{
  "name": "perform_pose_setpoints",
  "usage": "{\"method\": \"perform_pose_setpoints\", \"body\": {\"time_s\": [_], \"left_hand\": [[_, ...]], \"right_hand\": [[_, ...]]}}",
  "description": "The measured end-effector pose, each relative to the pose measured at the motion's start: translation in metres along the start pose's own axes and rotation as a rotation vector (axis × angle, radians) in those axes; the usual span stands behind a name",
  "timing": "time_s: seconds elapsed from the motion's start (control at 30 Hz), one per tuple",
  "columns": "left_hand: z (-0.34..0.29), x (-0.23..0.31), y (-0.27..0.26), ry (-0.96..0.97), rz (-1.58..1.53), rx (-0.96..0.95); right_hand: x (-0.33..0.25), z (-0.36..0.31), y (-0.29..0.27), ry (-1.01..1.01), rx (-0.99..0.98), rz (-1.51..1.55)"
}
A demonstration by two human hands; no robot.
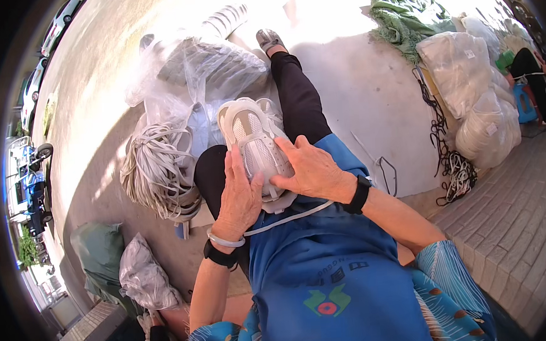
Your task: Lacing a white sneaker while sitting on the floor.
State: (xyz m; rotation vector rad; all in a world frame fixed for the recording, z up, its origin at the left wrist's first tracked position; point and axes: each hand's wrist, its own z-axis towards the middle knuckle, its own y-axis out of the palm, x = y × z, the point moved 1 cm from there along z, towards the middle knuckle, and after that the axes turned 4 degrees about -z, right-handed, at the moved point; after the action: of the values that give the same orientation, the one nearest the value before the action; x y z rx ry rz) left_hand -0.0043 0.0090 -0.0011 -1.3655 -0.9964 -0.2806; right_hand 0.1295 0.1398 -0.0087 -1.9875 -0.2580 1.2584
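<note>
A pale beige and white mesh sneaker (pixel 259 143) lies on my lap, its toe pointing away from me. My left hand (pixel 240 194) holds its left side, fingers stretched along the edge and thumb on top. From the right, my right hand (pixel 313 168) grips the other side, its thumb near the middle of the shoe. The sole is hidden from sight. A thin white cord (pixel 294 219) crosses my blue apron (pixel 327 260) below the shoe. Left of my knee hangs a thick bundle of whitish laces (pixel 156 170).
Beyond my knees, a clear plastic bag (pixel 209 66) holds stacked grey pieces. Stuffed plastic sacks (pixel 459 68), a green cloth (pixel 401 15) and a tangled dark cord (pixel 433 106) lie to the right. Green (pixel 98 250) and clear (pixel 144 273) bags stand at the near left.
</note>
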Motion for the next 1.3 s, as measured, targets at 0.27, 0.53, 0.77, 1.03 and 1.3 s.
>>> {"method": "perform_pose_setpoints", "body": {"time_s": [0.27,0.53,0.77,1.03,1.3], "left_hand": [[-0.008,-0.02,-0.007,0.001,-0.012,-0.105],[-0.016,0.004,0.0,0.076,0.084,0.001],[-0.05,-0.021,-0.026,0.024,-0.078,0.078],[-0.106,-0.017,-0.018,0.012,-0.041,0.12],[-0.102,-0.004,0.009,0.146,0.275,-0.066]], "right_hand": [[-0.007,0.011,0.008,-0.087,-0.004,0.086],[-0.007,-0.004,-0.014,-0.041,-0.063,0.111],[-0.097,-0.07,-0.107,-0.782,-0.318,0.715],[-0.131,-0.127,-0.124,-0.858,-0.262,0.561],[-0.102,-0.116,-0.126,-0.762,-0.195,0.586]]}}
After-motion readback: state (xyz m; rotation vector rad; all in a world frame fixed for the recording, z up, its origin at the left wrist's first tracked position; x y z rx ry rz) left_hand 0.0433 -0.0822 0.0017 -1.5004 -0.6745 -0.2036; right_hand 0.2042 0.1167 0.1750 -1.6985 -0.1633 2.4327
